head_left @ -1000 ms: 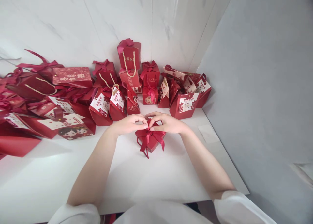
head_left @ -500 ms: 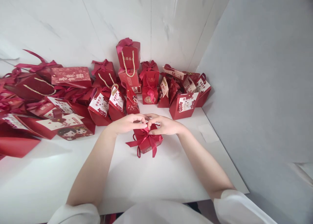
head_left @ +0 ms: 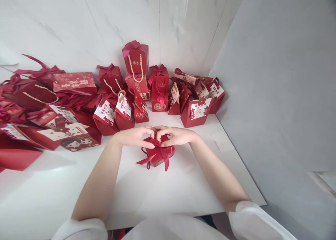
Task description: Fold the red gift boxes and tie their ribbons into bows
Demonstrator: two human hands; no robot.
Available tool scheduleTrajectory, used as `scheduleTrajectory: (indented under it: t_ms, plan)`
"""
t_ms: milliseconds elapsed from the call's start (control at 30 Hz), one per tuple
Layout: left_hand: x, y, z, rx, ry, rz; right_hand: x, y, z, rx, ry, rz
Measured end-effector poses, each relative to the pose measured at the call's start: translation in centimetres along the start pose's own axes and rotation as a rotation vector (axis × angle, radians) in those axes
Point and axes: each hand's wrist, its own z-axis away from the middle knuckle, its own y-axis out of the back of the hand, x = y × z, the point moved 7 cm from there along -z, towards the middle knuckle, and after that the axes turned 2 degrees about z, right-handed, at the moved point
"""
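The ribbon knot [head_left: 159, 147] lies just left of my right hand [head_left: 177, 135], whose pinch I cannot tell. My left hand [head_left: 132, 136] spreads thumb from fingers.

left fingers [head_left: 148, 144] now wider apart by the ribbon [head_left: 166, 157]

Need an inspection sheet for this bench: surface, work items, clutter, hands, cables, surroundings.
Surface: white table, pale rectangular patch near the right edge.
Work items: red gift box with red ribbon on top.
Clutter: many more red gift cartons crowded along the back and left, some stacked.
Hands: left hand and right hand both at the ribbon; exact grip unclear.
Cables: nothing seen.
Surroundings: marbled wall behind, grey wall at right.
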Motion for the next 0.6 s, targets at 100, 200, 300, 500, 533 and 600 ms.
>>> scheduleTrajectory:
  t_ms: [100, 200, 300, 500, 533, 600]
  plan:
    - [0.2, 0.0, 0.4, -0.036, -0.023, 0.016, 0.4, 0.6, 0.8, -0.002, -0.102, -0.013]
    - [0.7, 0.5, 0.6, 0.082, -0.005, 0.012, 0.6, 2.0, 2.0, 0.087, -0.232, 0.019]
    - [1.6, 0.6, 0.6, 0.237, 0.013, 0.000, 0.1, 3.1, 3.3, 0.150, -0.325, 0.118]
    - [2.2, -1.3, -0.9, 0.175, -0.011, -0.019, -2.0, 3.2, 4.5, 0.152, -0.359, 0.244]
    - [2.0, -1.5, -1.1, 0.158, -0.011, -0.014, -2.4, 2.8, 4.4, 0.121, -0.340, 0.260]
    - [1.6, -1.6, -1.4, 0.145, -0.004, -0.002, -2.7, 2.0, 4.0, 0.065, -0.301, 0.290]
